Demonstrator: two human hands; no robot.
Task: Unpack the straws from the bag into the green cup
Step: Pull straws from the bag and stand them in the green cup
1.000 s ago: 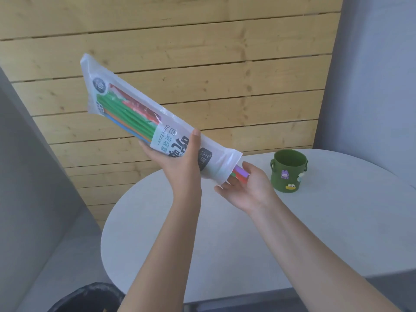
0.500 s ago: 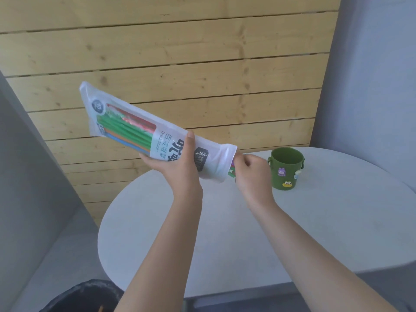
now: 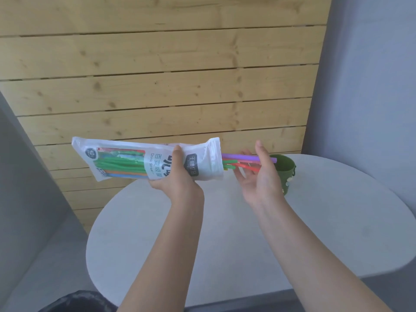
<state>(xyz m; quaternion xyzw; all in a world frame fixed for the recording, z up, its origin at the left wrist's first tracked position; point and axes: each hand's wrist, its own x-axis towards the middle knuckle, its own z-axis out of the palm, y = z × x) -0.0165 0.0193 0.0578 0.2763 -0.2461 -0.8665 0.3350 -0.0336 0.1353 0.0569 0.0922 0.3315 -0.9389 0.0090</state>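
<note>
Above the table, left of the cup, held a bag almost level in the left hand, thumb across the printed front and fingers wrapped beneath, closed on it near the open end. Pointed that open end toward the cup. Showed straws poking out of the bag's mouth: one purple on top, red, orange and green shorter below, with more green, red and blue ones lying inside behind the clear window. Kept the right hand between bag and cup, palm turned toward the bag, fingers spread and loosely cupped around the protruding straw tips; touched them at the far ends, though whether any straw was actually pinched could not be told. Stood upright on the table, the cup, partly hidden behind that hand, stickers on its side. Backed all of it with a wooden plank wall beyond the cup. Sat at the bottom edge, well short of the cup, a dark bin.
</note>
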